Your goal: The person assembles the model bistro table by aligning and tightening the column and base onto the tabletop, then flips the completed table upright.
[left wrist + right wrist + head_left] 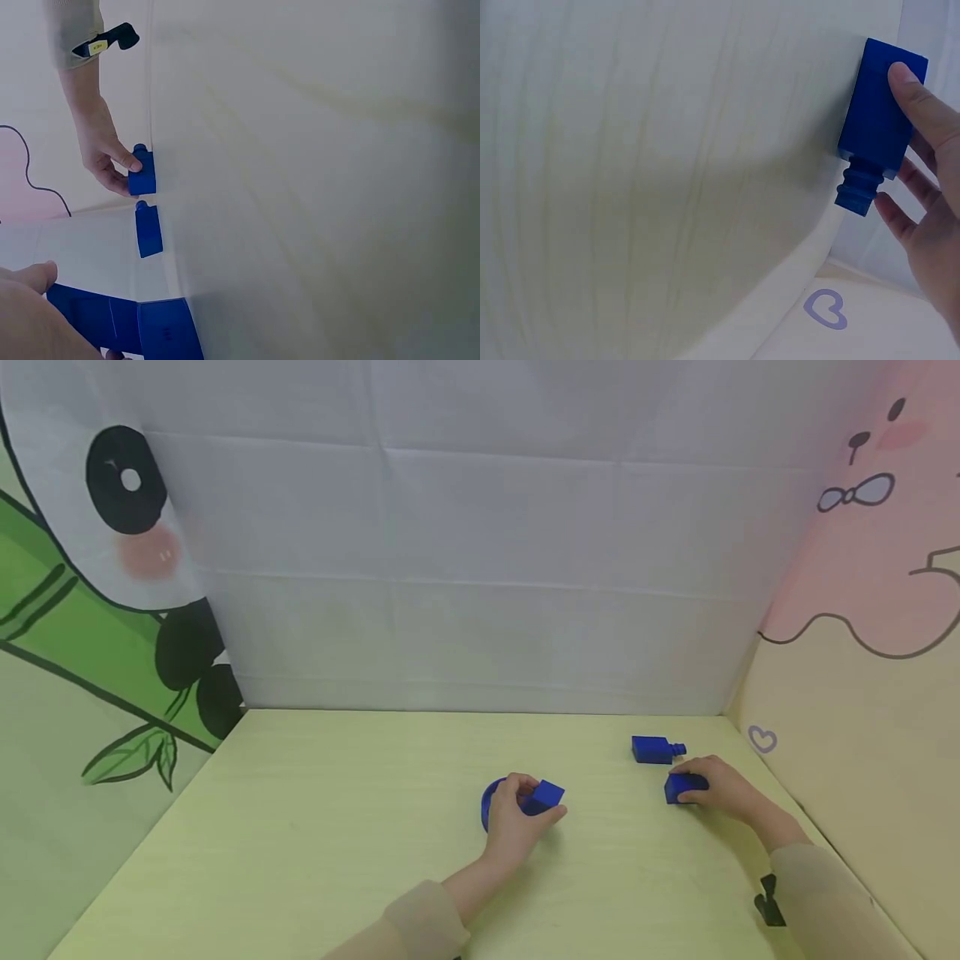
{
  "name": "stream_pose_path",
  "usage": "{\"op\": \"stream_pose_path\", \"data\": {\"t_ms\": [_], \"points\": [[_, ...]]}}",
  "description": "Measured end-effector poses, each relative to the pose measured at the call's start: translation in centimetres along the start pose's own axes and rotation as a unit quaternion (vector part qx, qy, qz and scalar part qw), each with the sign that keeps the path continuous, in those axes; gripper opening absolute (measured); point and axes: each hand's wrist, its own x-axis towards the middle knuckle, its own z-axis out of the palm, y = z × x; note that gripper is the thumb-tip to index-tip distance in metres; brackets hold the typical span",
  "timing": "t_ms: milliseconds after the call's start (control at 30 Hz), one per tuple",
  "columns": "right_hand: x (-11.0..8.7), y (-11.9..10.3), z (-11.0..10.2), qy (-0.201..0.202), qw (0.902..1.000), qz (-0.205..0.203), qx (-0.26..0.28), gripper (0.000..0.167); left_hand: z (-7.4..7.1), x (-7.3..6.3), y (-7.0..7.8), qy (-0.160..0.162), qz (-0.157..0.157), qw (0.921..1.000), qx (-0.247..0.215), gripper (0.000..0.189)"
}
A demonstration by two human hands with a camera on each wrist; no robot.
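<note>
My left hand (513, 827) grips a blue piece (545, 797) over the middle of the table; it shows a curved rim on the left and a square block on the right. In the left wrist view this blue piece (169, 330) has flat faces, and part of it is hidden by the hand. Farther right, my right hand (722, 789) holds a blue bottle-shaped block (881, 109) by its square body, the thumb on one face. Its ribbed neck stays uncovered in the right wrist view. Just behind it lies a second blue bottle-shaped block (651, 750), neck to the right.
The pale yellow table (337, 827) meets a white backdrop (480, 568) at its far edge. A painted panda wall (112, 693) stands on the left, a pink and cream wall (862, 693) on the right. A black strap (769, 902) is at the right sleeve.
</note>
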Motion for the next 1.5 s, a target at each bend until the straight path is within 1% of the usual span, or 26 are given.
{"op": "stream_pose_path", "data": {"t_ms": [200, 333, 433, 533, 733, 867, 933, 1067, 1167, 1233, 1333, 1467, 1500], "points": [[0.4, -0.7, -0.3, 0.037, 0.9992, -0.008, 0.015, 0.036, -0.4, 0.0, 0.1, -0.013, -0.008, 0.9999, 0.001, 0.044], [0.9, -1.7, -0.8, 0.052, 0.9979, 0.003, 0.038, 0.037, -0.9, 0.1, 0.0, -0.031, -0.014, 0.9994, 0.002, 0.043], [1.1, -2.7, -1.2, 0.057, 0.9965, 0.019, 0.058, 0.04, -1.3, 0.3, -0.3, -0.045, -0.01, 0.9989, 0.0, 0.041], [1.3, -3.6, -1.7, 0.064, 0.9949, 0.034, 0.071, 0.043, -1.8, 0.6, -0.6, -0.064, -0.002, 0.9979, 0.0, 0.04], [2.1, -5.7, -2.5, 0.094, 0.9905, 0.053, 0.085, 0.046, -2.7, 1.1, -1.4, -0.11, 0.004, 0.9939, -0.003, 0.04], [2.6, -7.4, -3.1, 0.109, 0.9859, 0.071, 0.106, 0.05, -3.5, 1.5, -1.6, -0.145, 0.023, 0.9891, 0.007, 0.038], [2.8, -8.3, -3.3, 0.124, 0.9823, 0.075, 0.119, 0.05, -3.9, 1.7, -1.7, -0.165, 0.035, 0.9855, 0.019, 0.038], [3.3, -10.2, -3.4, 0.169, 0.97, 0.074, 0.158, 0.049, -4.7, 2.3, -1.8, -0.205, 0.052, 0.9767, 0.038, 0.039], [3.5, -11.7, -3.5, 0.188, 0.9565, 0.081, 0.208, 0.05, -5.3, 2.9, -2.0, -0.232, 0.056, 0.9698, 0.05, 0.039], [3.6, -12.7, -3.5, 0.189, 0.9466, 0.096, 0.243, 0.052, -5.6, 3.3, -2.0, -0.248, 0.056, 0.9656, 0.053, 0.039], [3.7, -14.1, -3.3, 0.19, 0.9279, 0.115, 0.299, 0.053, -6.2, 3.7, -2.1, -0.267, 0.068, 0.9599, 0.051, 0.039], [3.8, -15.6, -3.0, 0.196, 0.9071, 0.122, 0.352, 0.05, -6.8, 4.3, -2.2, -0.282, 0.098, 0.9529, 0.053, 0.038], [3.9, -15.9, -2.8, 0.197, 0.9037, 0.122, 0.36, 0.049, -7.0, 4.4, -2.2, -0.285, 0.105, 0.9513, 0.053, 0.037]]}}
